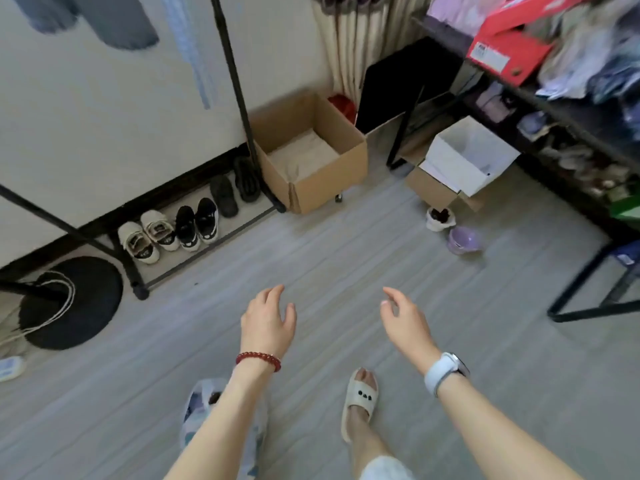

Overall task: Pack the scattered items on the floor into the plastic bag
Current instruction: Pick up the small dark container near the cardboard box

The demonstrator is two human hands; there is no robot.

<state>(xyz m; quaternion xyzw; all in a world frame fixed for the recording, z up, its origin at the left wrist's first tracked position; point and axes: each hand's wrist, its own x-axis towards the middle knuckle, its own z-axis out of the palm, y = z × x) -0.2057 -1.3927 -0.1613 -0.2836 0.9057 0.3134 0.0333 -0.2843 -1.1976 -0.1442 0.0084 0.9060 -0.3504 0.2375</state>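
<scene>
Both hands, left hand point(268, 322) and right hand point(403, 318), hang wide and empty, free to gather. The plastic bag point(207, 410) lies near, under the left forearm; a white cup point(439, 219) and purple bowl point(464, 240) wait far right.

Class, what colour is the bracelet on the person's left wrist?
Dark red beads; the bracelet shows clearly in the head view.
</scene>
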